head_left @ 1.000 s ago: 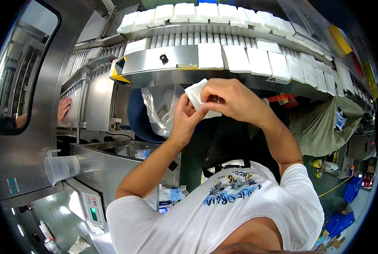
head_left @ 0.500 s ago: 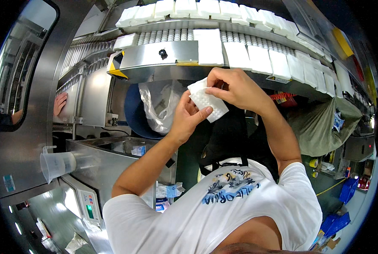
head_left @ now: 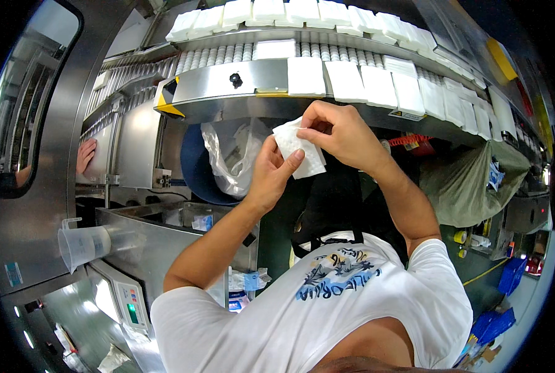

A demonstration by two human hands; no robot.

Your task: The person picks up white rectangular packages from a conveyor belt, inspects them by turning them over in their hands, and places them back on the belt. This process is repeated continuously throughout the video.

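A folded white tissue with a dimpled surface (head_left: 305, 158) is held between my hands, in front of a steel ledge. My left hand (head_left: 274, 171) grips its left side, thumb on top and fingers behind it. Thumb and forefinger of my right hand (head_left: 335, 129) pinch its upper edge, where a layer looks slightly lifted. Just left of my left hand stands a dark blue bin (head_left: 193, 168) lined with a clear plastic bag (head_left: 226, 163).
White folded stacks (head_left: 346, 81) line the ledge beside a roller conveyor (head_left: 228, 55). Another person's hand (head_left: 86, 155) rests on the steel panel at left. A clear measuring jug (head_left: 83, 244) and a digital scale (head_left: 130, 298) stand lower left. Green cloth (head_left: 476, 193) hangs at right.
The tissue has turned more upright, and my left thumb has shifted up and left across it. White stacks on the conveyor have changed position. The other person's hand stays in place.
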